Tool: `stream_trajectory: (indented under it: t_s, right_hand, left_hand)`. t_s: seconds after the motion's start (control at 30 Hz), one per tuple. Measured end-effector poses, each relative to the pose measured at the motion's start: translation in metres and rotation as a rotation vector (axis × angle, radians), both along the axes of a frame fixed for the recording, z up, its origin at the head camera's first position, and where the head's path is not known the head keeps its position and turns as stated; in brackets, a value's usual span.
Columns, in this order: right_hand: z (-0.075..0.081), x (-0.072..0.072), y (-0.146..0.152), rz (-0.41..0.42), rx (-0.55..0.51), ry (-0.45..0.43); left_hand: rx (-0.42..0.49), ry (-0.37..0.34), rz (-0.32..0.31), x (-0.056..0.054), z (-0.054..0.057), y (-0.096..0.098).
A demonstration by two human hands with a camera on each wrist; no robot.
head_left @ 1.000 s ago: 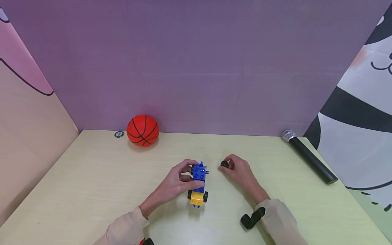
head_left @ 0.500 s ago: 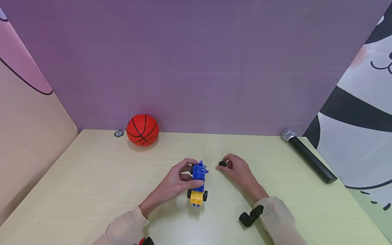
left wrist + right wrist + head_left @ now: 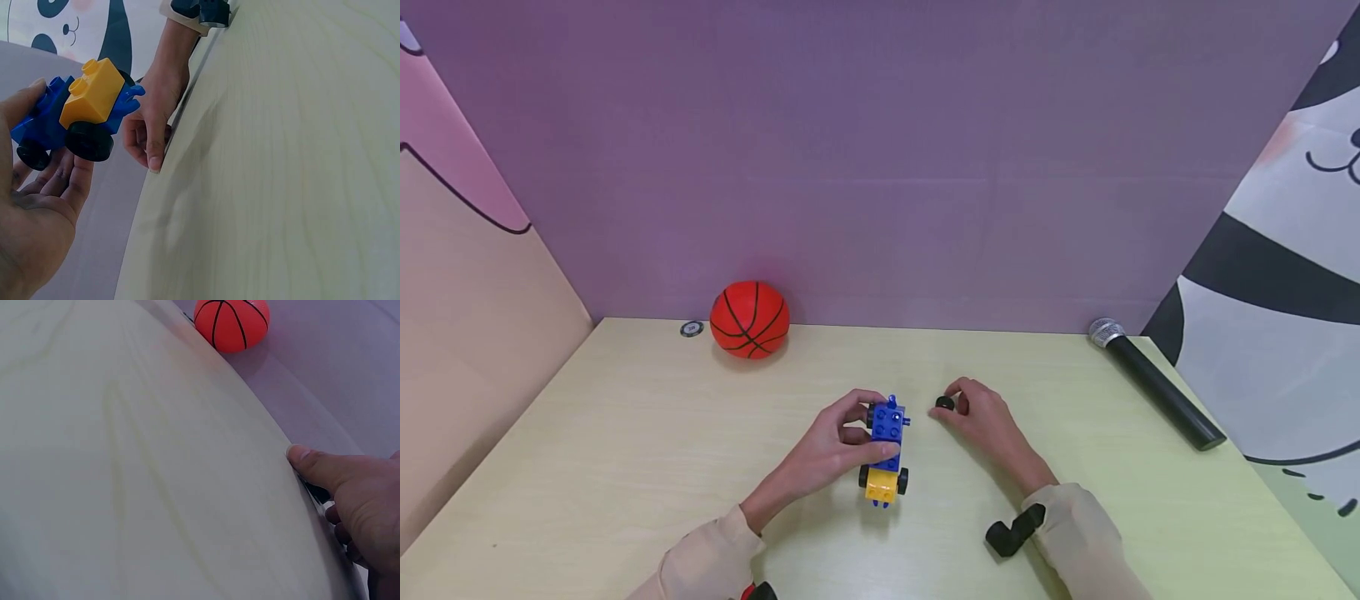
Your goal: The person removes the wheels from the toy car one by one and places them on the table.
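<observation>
My left hand (image 3: 831, 450) holds a toy car (image 3: 887, 425) built of blue and yellow blocks, thumb across its top and fingers along its far left side. In the left wrist view the toy car (image 3: 94, 94) appears raised above the table, with black wheels and a yellow block at its rear. A bare blue peg sticks out at the car's front right. To the right of the car, my right hand (image 3: 988, 421) pinches a small black wheel (image 3: 944, 402) between thumb and fingers, low over the table. The right wrist view shows mostly the thumb (image 3: 312, 462).
On the pale wooden table (image 3: 625, 467), an orange toy basketball (image 3: 749, 320) sits at the back left beside a small round disc (image 3: 692, 329). A black microphone (image 3: 1165, 392) lies along the right edge. A purple wall (image 3: 880, 167) stands behind the table.
My right hand has shifted slightly left with the black wheel, which has tilted a little between the fingers. The left hand and toy car have stayed in place.
</observation>
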State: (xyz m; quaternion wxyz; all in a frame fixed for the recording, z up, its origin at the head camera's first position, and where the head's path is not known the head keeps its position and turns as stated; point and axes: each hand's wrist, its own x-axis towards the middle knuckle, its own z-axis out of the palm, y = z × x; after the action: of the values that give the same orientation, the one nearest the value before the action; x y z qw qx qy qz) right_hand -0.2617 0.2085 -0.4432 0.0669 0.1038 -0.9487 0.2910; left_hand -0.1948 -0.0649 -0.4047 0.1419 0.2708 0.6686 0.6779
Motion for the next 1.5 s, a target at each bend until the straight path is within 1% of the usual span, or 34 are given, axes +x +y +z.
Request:
stream_trajectory:
  t_s: [0.3,0.43,0.53,0.73,1.03,1.17,1.27,1.4,1.5]
  right_hand:
    - [0.0,0.0,0.0,0.006,0.003,-0.018]
    - [0.003,0.001,0.001,0.003,-0.001,-0.04]
    - [0.007,0.005,0.002,0.005,-0.004,-0.04]
    - [0.014,0.014,0.005,0.041,-0.012,0.009]
    - [0.019,0.037,0.007,0.162,-0.046,0.101]
    - [0.02,0.05,0.003,0.221,-0.094,0.129]
    - [0.022,0.059,-0.002,0.269,-0.155,0.123]
    - [0.023,0.072,-0.01,0.332,-0.254,0.059]
    - [0.024,0.082,-0.018,0.378,-0.342,-0.013]
  left_hand:
    - [-0.02,-0.002,0.017,0.0,0.0,-0.001]
    - [-0.024,-0.004,0.025,0.0,0.001,0.0]
    - [-0.023,-0.007,0.03,0.0,0.001,0.0]
    - [-0.013,-0.007,0.039,0.0,0.0,0.001]
    - [-0.033,0.009,0.06,-0.001,0.0,0.001]
    - [-0.025,0.002,0.061,-0.001,0.0,0.001]
    - [-0.014,-0.005,0.063,-0.001,0.0,0.001]
    - [-0.015,-0.009,0.071,-0.001,0.0,0.001]
    - [-0.018,-0.007,0.077,-0.001,-0.001,0.002]
